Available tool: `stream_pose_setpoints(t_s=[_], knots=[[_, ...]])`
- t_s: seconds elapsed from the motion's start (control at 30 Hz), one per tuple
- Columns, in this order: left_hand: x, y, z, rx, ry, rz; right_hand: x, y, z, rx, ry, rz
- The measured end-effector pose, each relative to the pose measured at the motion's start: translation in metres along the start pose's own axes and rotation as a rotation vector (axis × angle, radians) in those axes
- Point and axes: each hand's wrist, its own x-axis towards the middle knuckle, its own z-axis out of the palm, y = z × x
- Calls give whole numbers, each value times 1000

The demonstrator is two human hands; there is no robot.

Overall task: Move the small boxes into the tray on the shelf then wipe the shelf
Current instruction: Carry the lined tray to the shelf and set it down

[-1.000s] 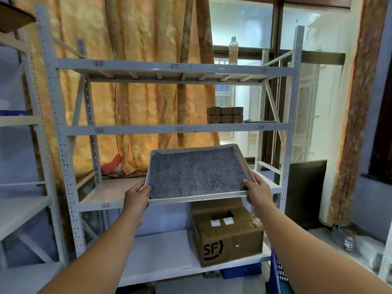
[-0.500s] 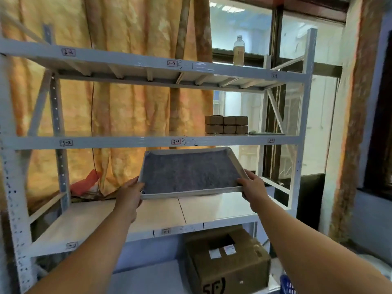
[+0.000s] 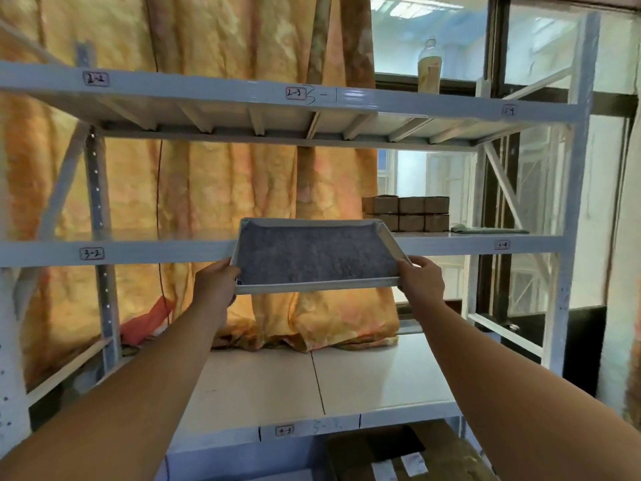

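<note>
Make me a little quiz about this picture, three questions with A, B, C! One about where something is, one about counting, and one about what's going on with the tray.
1. Where does the bottle stand?
A. On the top shelf
B. On the floor
C. On the lowest board

2. How many small boxes show from the front in the stack?
A. Two
B. Six
C. Ten

3. How is the tray at this moment?
A. Full of boxes
B. Upside down on the floor
C. Empty, held by the left hand and the right hand

Answers:
1 A, it stands upright on the highest board of the rack.
2 B, there are two rows of three.
3 C, nothing lies in it, and each hand grips one side.
</note>
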Motion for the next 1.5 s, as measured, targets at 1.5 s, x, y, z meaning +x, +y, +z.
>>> stream_pose_setpoints(t_s=[1.5], knots=[[298, -12, 162, 188, -102, -94, 331, 25, 159, -351, -241, 17]])
